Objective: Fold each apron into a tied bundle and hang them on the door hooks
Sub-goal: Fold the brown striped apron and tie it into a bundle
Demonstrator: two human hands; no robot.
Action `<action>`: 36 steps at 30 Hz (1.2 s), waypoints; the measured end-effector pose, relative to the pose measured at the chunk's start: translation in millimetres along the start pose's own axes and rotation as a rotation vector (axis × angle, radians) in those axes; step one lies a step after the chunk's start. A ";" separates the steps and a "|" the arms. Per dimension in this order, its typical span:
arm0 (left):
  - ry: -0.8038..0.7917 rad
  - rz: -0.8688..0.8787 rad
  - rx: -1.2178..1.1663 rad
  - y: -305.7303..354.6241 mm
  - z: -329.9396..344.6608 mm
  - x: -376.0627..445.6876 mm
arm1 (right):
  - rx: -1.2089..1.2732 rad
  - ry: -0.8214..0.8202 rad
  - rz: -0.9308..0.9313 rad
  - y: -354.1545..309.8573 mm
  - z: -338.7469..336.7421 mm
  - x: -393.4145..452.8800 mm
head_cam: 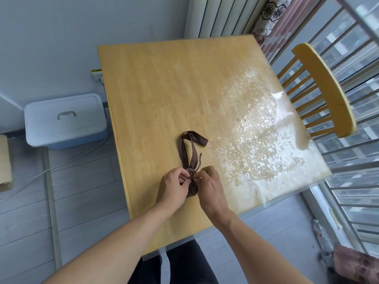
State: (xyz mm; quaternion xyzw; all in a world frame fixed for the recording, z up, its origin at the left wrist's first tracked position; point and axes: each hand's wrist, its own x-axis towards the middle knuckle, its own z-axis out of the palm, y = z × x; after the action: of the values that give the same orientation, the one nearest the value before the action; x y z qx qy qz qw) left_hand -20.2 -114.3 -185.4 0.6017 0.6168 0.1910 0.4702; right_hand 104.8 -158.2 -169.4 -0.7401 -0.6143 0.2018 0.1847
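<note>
A brown striped apron, folded down to a small bundle (192, 190), lies near the front edge of the wooden table (164, 89). Its strap (187, 148) runs away from me in a long loop, with one end lying flat to the right. My left hand (174, 187) and my right hand (209, 187) meet over the bundle's upper end, and the fingertips of both pinch the strap where it wraps the bundle. The knot itself is mostly hidden by my fingers.
A wooden chair (322, 89) stands at the table's right side, beside a glass balcony railing. A blue storage box with a white lid (65, 121) sits on the floor at the left, with a cable running past it. Curtains hang behind the table.
</note>
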 end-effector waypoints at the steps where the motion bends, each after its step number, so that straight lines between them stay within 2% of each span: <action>1: 0.015 0.008 0.003 -1.9 1.3 -0.9 | -0.025 -0.027 -0.047 0.8 -1.4 0.4; 5: 0.024 0.011 -0.026 -2.6 1.7 -2.7 | -0.109 -0.114 -0.152 6.7 -6.9 3.5; 12: 0.028 0.029 -0.004 0.1 2.8 -4.2 | 0.074 -0.071 0.123 -6.7 -12.5 4.0; 19: 0.047 0.079 0.032 -2.0 3.7 -6.2 | -0.103 -0.140 0.047 -4.4 -8.9 5.5; 21: 0.069 0.115 0.043 -3.8 2.5 -7.0 | -0.026 -0.266 0.061 -1.0 -9.8 9.2; 23: 0.105 0.153 0.047 -7.2 1.8 -7.7 | 0.119 -0.399 0.161 1.9 -15.2 16.4; 26: 0.111 0.253 0.091 -14.3 2.7 -8.0 | 0.275 -0.499 0.297 3.9 -24.4 24.0; 31: 0.064 0.359 0.101 -22.8 0.6 -10.0 | 0.487 -0.519 0.463 7.1 -25.9 30.2; 36: 0.054 0.284 0.107 -14.1 3.7 -11.4 | 0.619 -0.473 0.542 12.3 -14.4 27.6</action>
State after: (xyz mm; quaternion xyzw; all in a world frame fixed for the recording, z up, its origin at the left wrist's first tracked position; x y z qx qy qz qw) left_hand -27.0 -128.9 -194.5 0.7017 0.5471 0.2386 0.3890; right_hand 127.2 -133.6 -165.6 -0.7176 -0.3354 0.5793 0.1923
